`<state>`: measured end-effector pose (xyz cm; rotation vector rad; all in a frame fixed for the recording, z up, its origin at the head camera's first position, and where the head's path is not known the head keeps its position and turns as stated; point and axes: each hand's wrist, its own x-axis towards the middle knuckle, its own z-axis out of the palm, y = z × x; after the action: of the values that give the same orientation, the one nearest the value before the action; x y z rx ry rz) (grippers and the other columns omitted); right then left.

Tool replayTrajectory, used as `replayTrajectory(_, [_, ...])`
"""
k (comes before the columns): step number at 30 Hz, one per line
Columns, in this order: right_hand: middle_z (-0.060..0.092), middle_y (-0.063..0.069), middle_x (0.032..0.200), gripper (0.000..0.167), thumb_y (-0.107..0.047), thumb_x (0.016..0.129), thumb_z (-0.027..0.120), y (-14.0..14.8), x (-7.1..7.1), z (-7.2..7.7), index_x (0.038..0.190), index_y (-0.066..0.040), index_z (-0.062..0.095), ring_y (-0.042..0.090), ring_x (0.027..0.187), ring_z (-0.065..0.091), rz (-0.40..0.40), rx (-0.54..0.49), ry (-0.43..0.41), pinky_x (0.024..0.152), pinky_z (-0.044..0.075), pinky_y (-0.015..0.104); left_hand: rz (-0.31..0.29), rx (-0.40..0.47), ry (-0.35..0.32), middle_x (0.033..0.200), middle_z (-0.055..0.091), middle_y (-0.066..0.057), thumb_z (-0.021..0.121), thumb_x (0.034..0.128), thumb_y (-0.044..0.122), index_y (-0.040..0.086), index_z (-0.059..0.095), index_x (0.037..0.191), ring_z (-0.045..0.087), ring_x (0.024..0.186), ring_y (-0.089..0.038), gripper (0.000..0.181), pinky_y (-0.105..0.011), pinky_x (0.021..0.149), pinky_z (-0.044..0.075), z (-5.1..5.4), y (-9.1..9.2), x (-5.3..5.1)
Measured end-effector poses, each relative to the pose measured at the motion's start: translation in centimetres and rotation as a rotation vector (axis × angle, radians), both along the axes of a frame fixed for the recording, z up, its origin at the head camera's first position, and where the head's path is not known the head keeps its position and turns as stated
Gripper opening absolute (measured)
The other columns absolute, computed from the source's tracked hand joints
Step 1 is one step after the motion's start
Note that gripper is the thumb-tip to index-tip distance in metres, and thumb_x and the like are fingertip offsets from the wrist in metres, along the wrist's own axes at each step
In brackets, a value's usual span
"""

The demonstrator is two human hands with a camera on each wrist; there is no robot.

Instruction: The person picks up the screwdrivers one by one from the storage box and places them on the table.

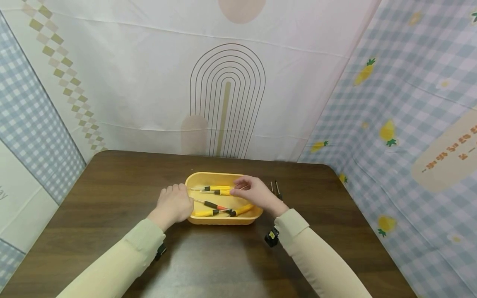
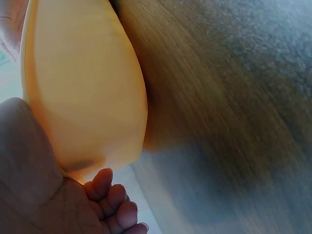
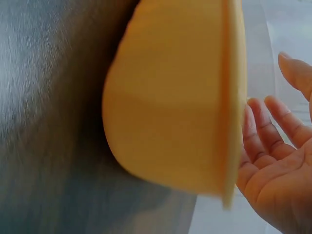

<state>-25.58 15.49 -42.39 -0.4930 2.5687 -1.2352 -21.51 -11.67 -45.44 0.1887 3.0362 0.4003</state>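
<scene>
A yellow plastic basket (image 1: 223,221) holds several screwdrivers, among them a red-and-black one (image 1: 210,204) and a yellow one (image 1: 203,213) near the front wall. My left hand (image 1: 174,203) grips the basket's left end, its fingers curled at the rim; the left wrist view shows the fingertips against the outer wall (image 2: 87,92). Over the basket's right side reaches my right hand (image 1: 255,192), thumb apart from loosely bent fingers. Its fingertips are close to yellow screwdriver handles (image 1: 225,192) at the back. In the right wrist view nothing shows in that hand, though the rim hides part of its fingers.
Two screwdrivers (image 1: 278,191) with dark handles lie on the brown wooden table (image 1: 123,194) just right of the basket, partly behind the right forearm. Patterned cloth (image 1: 149,82) hangs behind the table, and checked cloth (image 1: 402,124) on the right.
</scene>
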Motion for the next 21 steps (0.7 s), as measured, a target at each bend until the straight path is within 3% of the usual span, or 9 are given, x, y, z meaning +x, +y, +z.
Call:
replayTrajectory(7, [0.064, 0.000, 0.103, 0.048, -0.034, 0.086, 0.073, -2.0, 0.2, -1.2, 0.122, -0.004, 0.062, 0.016, 0.092, 0.062, 0.081, -0.002, 0.006, 0.078, 0.051, 0.033, -0.003, 0.004, 0.005, 0.095, 0.050, -0.021, 0.047, 0.0951, 0.027, -0.010, 0.048, 0.111, 0.049, 0.091, -0.036, 0.041, -0.051, 0.084, 0.037, 0.0, 0.0, -0.1])
replayTrajectory(14, [0.064, 0.000, 0.106, 0.042, -0.032, 0.087, 0.073, -3.8, 0.5, -2.0, 0.120, -0.008, 0.064, 0.012, 0.094, 0.060, 0.140, 0.064, 0.011, 0.081, 0.049, 0.033, -0.006, 0.004, 0.003, 0.096, 0.051, -0.021, 0.047, 0.0950, 0.028, -0.010, 0.047, 0.111, 0.049, 0.091, -0.036, 0.041, -0.052, 0.084, 0.037, 0.0, 0.0, 0.0])
replayTrajectory(21, [0.067, -0.005, 0.099, 0.034, -0.030, 0.083, 0.077, -5.2, 0.7, -2.3, 0.113, -0.015, 0.069, 0.008, 0.085, 0.061, 0.198, 0.172, 0.017, 0.075, 0.049, 0.028, -0.001, 0.006, 0.007, 0.096, 0.051, -0.022, 0.048, 0.0946, 0.028, -0.011, 0.047, 0.113, 0.050, 0.092, -0.037, 0.043, -0.052, 0.084, 0.037, 0.1, 0.0, -0.1])
